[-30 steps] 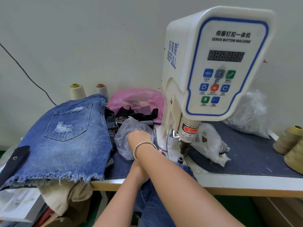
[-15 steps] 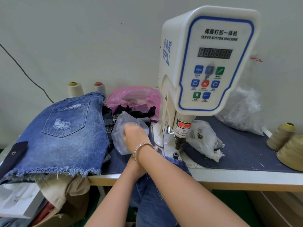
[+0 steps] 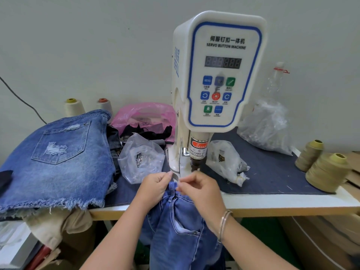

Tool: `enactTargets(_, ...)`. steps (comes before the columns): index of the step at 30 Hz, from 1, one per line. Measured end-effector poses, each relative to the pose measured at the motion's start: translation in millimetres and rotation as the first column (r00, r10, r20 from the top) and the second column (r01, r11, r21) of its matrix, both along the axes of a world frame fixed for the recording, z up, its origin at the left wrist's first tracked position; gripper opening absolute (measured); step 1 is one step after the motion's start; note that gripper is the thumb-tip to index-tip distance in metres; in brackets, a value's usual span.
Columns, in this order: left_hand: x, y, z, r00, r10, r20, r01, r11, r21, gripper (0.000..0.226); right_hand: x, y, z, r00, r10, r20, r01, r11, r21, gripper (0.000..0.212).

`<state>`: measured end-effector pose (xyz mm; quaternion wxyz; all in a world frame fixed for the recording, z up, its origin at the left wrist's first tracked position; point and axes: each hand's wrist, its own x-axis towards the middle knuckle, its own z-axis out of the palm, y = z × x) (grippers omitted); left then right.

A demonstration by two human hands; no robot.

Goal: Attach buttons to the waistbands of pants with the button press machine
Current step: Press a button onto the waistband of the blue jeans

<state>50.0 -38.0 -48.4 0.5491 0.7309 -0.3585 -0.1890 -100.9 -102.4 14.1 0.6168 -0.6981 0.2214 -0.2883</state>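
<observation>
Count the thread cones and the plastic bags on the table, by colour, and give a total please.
Cream thread cones: 2
Olive thread cones: 2
Pink plastic bags: 1
Clear plastic bags: 3
Total: 8

White button press machine (image 3: 218, 75) front panel reading "SERVO BUTTON MACHINE" beneath Chinese characters, red warning label (image 3: 199, 150) on its ram, partly readable "TAKE CARE", "FINGER"
</observation>
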Motion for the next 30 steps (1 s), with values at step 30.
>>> enactTargets(30,-1.9,6.4,5.4,0.999,0.003,0.048,-0.005,1.000,0.026,0.053,-5.4,-55.7,-12.6,0.991,-0.086,-0.100,0.047,0.939,-0.341,0.037)
